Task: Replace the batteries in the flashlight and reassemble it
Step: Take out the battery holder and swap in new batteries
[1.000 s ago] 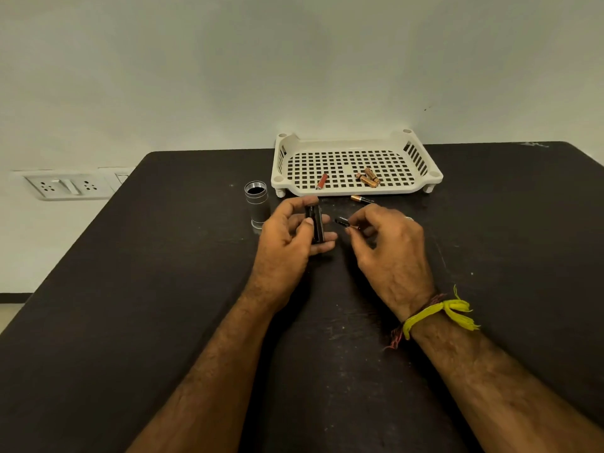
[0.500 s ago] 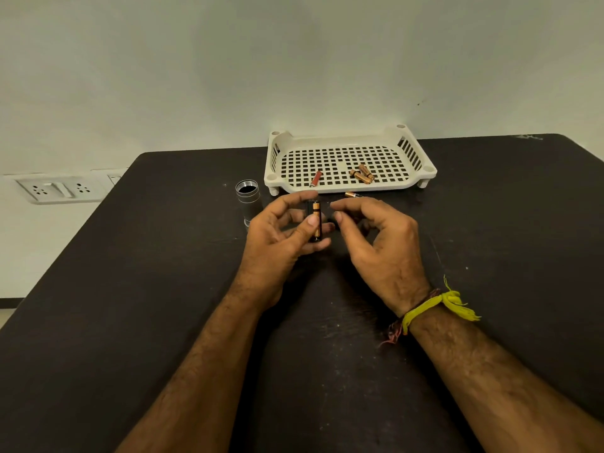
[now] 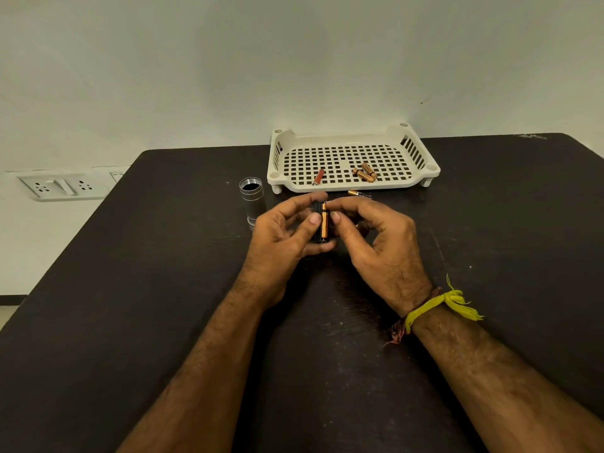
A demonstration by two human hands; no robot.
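My left hand (image 3: 281, 233) grips a black battery holder (image 3: 317, 223), held upright above the black table (image 3: 130, 289). A copper and black battery (image 3: 324, 222) sits in the holder's front slot. The fingertips of my right hand (image 3: 376, 243) press on that battery from the right. The silver flashlight body (image 3: 251, 199) stands upright on the table, open end up, just left of my hands. One loose battery (image 3: 358, 193) lies on the table behind my right hand.
A white slotted tray (image 3: 351, 138) stands at the table's far edge; it holds a red battery (image 3: 318, 176) and two copper batteries (image 3: 366, 173). A wall socket plate (image 3: 62, 188) is at the left, beyond the table.
My right hand brought a battery from the table to the holder and set it into the front slot. Both hands have closed in together around the holder.
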